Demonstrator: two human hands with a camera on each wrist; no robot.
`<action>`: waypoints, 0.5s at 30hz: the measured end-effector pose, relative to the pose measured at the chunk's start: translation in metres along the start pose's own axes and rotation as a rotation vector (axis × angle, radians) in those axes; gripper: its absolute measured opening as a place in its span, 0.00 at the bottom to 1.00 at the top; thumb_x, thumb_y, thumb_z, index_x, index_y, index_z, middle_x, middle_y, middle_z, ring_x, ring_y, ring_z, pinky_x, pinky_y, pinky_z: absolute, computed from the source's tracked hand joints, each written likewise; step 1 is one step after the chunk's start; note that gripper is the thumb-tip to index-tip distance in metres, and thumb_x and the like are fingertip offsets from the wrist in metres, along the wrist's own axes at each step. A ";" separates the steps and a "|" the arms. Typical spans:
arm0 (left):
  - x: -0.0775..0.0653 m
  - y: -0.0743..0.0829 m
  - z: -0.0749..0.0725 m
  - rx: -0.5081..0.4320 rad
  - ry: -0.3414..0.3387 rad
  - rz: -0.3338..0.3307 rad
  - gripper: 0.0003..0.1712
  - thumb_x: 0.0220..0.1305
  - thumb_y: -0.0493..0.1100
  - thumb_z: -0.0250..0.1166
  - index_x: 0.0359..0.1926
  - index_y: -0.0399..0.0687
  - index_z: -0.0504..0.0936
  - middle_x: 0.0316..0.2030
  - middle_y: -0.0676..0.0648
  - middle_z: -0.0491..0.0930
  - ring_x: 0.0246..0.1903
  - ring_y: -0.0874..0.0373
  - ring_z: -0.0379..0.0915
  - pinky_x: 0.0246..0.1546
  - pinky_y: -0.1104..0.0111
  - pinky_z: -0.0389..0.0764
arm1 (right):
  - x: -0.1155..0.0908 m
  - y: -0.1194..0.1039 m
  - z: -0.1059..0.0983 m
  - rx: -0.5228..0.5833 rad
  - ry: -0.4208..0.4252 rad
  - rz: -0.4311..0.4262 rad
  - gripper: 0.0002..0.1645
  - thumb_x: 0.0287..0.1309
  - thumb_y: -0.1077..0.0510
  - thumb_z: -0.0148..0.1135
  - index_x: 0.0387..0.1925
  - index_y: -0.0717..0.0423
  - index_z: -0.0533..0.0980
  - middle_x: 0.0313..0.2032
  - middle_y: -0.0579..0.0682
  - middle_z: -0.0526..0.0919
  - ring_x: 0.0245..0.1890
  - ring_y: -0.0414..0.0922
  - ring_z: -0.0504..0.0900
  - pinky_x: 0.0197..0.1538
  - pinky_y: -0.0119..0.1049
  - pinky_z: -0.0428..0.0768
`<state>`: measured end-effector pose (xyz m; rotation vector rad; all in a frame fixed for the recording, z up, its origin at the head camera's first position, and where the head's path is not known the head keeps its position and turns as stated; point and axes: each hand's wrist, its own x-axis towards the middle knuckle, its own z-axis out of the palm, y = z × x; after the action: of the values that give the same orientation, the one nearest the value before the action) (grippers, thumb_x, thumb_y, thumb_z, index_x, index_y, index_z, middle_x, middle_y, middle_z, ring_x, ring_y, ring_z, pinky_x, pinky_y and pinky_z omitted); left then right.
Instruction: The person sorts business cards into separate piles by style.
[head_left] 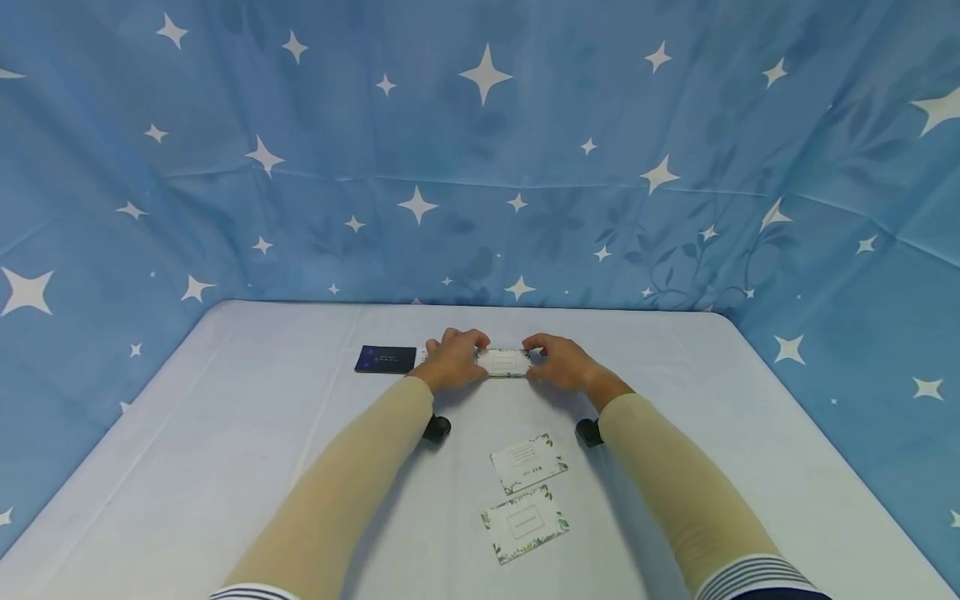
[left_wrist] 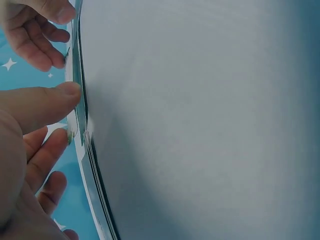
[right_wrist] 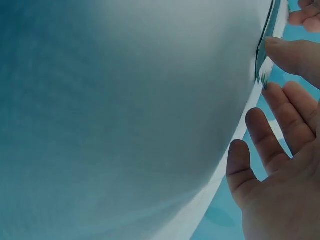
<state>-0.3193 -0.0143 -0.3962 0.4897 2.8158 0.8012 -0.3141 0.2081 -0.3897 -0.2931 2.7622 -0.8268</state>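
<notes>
A small stack of white cards with a green leaf border (head_left: pixel 504 362) lies toward the far side of the table. My left hand (head_left: pixel 456 360) pinches its left end, thumb on the near edge and fingers on the far edge. At the other end my right hand (head_left: pixel 564 362) pinches it the same way. In the left wrist view the thumb (left_wrist: pixel 55 105) presses the edge of the leaf-bordered cards (left_wrist: pixel 79 65). The right wrist view shows the thumb (right_wrist: pixel 290 55) on the cards' edge, the lower fingers spread loosely.
Left of my left hand lie dark blue cards (head_left: pixel 385 359), with something white partly hidden beside them. Two leaf-bordered cards, an upper one (head_left: pixel 528 463) and a lower one (head_left: pixel 525 524), lie tilted between my forearms on the white tablecloth (head_left: pixel 225 450). A blue star-patterned curtain (head_left: pixel 480 142) hangs behind.
</notes>
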 end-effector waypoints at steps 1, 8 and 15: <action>0.000 0.000 0.000 0.004 -0.004 -0.003 0.27 0.61 0.46 0.73 0.60 0.52 0.76 0.58 0.50 0.74 0.62 0.50 0.58 0.56 0.51 0.54 | 0.000 0.000 0.000 0.009 0.000 0.003 0.34 0.61 0.56 0.68 0.68 0.54 0.70 0.64 0.56 0.73 0.65 0.56 0.68 0.65 0.52 0.66; 0.002 0.000 0.000 0.017 -0.023 -0.014 0.29 0.62 0.46 0.73 0.62 0.52 0.75 0.58 0.51 0.75 0.64 0.50 0.57 0.55 0.52 0.55 | 0.003 0.002 0.002 -0.008 -0.001 -0.027 0.33 0.61 0.57 0.68 0.67 0.56 0.71 0.64 0.54 0.74 0.64 0.55 0.69 0.65 0.51 0.66; 0.000 0.001 0.000 0.017 -0.043 -0.042 0.32 0.61 0.47 0.72 0.65 0.53 0.74 0.59 0.49 0.74 0.61 0.50 0.58 0.55 0.51 0.57 | 0.001 0.002 0.003 -0.021 -0.015 -0.004 0.38 0.60 0.55 0.70 0.70 0.53 0.69 0.65 0.56 0.73 0.65 0.56 0.69 0.66 0.52 0.65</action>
<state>-0.3190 -0.0134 -0.3956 0.4438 2.7861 0.7500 -0.3147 0.2077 -0.3936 -0.3081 2.7592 -0.7937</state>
